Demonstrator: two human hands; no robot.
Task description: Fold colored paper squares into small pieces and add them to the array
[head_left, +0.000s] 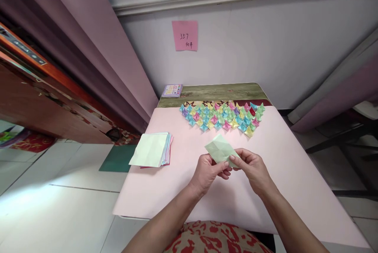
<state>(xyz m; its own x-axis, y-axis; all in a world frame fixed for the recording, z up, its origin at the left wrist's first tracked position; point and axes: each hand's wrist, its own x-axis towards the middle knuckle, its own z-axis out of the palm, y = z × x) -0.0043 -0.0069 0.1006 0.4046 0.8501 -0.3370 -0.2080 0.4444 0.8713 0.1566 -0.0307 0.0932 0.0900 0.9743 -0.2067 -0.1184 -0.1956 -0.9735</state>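
Note:
A creased, pale green sheet of origami paper (pixel 220 147) is held up above the pink tabletop (pixel 283 166). My left hand (pixel 208 172) pinches its lower left edge, thumb on top and fingers curled beneath. At the lower right corner, my right hand (pixel 251 165) grips the same paper between thumb and fingers. Beyond it lie rows of small folded paper pieces (pixel 225 115) in blue, green, yellow, pink and purple. To the left rests a stack of square paper sheets (pixel 150 150), a pale green one on top.
A small printed pack (pixel 172 90) sits on the wood-patterned strip (pixel 212 91) at the table's back. A pink note (pixel 185 35) is stuck to the wall. An orange-brown door (pixel 59 91) and a mauve curtain (pixel 118 48) stand at left.

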